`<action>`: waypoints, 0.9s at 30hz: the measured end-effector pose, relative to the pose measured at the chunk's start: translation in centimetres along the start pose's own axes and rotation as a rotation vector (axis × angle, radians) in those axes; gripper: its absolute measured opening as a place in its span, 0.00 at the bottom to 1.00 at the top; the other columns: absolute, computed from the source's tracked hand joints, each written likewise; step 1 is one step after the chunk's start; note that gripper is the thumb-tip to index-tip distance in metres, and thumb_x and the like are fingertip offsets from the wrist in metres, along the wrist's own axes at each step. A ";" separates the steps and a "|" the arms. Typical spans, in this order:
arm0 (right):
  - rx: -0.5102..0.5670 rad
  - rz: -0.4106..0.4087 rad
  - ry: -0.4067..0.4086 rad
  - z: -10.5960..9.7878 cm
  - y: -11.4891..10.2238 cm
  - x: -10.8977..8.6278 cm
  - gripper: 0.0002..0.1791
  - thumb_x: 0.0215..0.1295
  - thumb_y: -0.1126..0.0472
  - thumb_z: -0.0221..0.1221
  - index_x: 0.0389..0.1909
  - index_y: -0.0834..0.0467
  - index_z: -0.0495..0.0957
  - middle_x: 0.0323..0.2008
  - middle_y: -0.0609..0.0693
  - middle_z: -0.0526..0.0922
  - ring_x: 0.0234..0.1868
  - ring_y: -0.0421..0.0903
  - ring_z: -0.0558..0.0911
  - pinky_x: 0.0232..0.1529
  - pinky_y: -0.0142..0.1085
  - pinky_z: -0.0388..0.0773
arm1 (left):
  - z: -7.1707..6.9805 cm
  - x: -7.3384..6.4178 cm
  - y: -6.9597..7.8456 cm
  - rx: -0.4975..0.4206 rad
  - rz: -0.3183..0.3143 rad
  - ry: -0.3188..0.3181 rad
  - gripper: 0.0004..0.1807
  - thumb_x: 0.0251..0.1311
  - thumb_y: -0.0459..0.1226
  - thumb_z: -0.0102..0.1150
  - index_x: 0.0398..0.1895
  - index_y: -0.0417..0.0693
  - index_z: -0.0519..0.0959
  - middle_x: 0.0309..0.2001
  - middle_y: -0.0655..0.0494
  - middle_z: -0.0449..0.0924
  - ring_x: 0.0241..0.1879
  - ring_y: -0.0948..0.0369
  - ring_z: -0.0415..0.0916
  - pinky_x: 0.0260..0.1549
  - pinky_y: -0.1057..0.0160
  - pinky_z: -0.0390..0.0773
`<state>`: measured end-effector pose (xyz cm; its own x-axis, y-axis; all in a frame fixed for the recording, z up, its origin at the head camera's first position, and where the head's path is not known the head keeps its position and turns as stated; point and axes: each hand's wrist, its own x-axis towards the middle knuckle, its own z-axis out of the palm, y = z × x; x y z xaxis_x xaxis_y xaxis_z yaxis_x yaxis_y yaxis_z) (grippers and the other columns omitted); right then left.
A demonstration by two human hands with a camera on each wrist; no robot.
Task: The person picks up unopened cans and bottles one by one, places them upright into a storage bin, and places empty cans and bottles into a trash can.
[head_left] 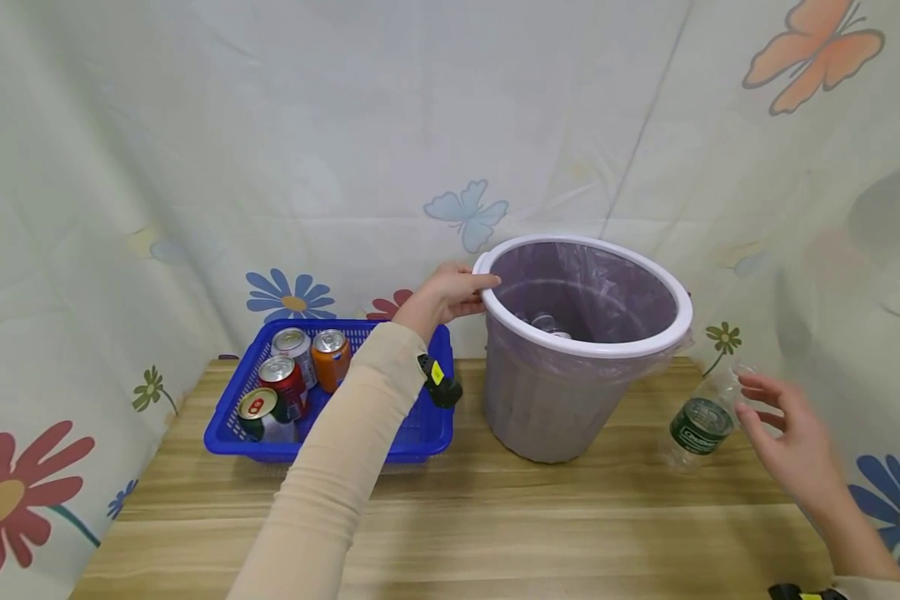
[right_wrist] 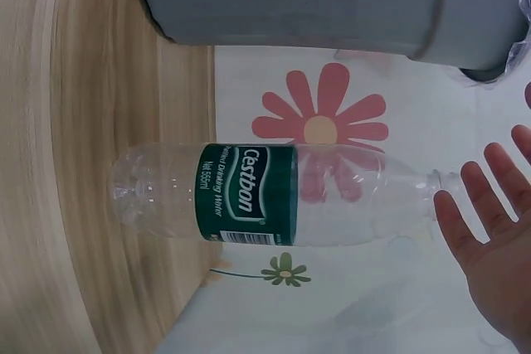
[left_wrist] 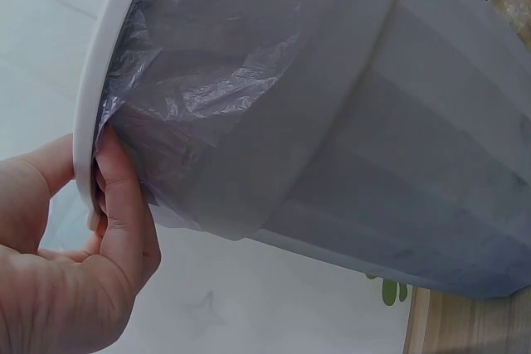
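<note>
My left hand (head_left: 457, 292) grips the white rim (left_wrist: 87, 97) of a grey trash bin (head_left: 547, 408) by its left side, thumb over the rim and fingers beneath. A thin clear bag (left_wrist: 199, 80) lines the bin and folds over its outside. Clear plastic bottles (head_left: 546, 323) lie down inside, partly hidden by the rim. To the right of the bin, a clear water bottle (right_wrist: 348, 192) with a green label stands upright on the table, without a visible cap. Beside its neck is my right hand (head_left: 795, 437), fingers spread loosely and not closed round it; whether they touch it, I cannot tell.
A blue plastic basket (head_left: 412, 446) stands left of the bin, partly behind my left forearm. It holds several drink cans, among them an orange can (head_left: 332, 362) and a red can (head_left: 285, 387). A patterned curtain (head_left: 330, 150) hangs behind the wooden table (head_left: 495, 533).
</note>
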<state>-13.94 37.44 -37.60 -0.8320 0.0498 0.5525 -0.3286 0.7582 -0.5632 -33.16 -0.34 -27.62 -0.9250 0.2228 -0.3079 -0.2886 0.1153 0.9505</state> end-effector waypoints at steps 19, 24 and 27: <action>0.053 0.106 0.064 1.2 1.9 -1.4 0.34 0.64 0.68 0.53 0.69 0.54 0.52 0.65 0.47 0.58 0.58 0.25 0.61 0.47 0.08 0.60 | -0.1 0.1 -0.1 0.003 0.001 -0.001 0.20 0.55 0.39 0.62 0.48 0.41 0.69 0.35 0.49 0.75 0.29 0.60 0.77 0.42 0.62 0.80; 0.071 0.132 0.049 1.5 2.2 -1.6 0.36 0.65 0.67 0.52 0.71 0.54 0.47 0.68 0.51 0.53 0.62 0.28 0.58 0.47 0.08 0.58 | 0.0 0.1 -0.1 0.002 0.006 -0.001 0.20 0.55 0.39 0.63 0.48 0.41 0.69 0.36 0.49 0.75 0.30 0.60 0.77 0.38 0.64 0.81; 0.072 0.151 0.046 1.7 2.5 -1.6 0.37 0.65 0.66 0.52 0.71 0.56 0.44 0.69 0.54 0.51 0.62 0.28 0.57 0.47 0.08 0.58 | 0.0 0.1 -0.1 0.002 0.009 0.000 0.20 0.55 0.38 0.63 0.48 0.41 0.69 0.36 0.49 0.75 0.30 0.60 0.77 0.38 0.64 0.81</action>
<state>-14.15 38.13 -40.93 -0.8535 0.1908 0.4849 -0.2338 0.6914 -0.6836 -33.21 -0.35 -27.76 -0.9275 0.2235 -0.2996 -0.2800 0.1157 0.9530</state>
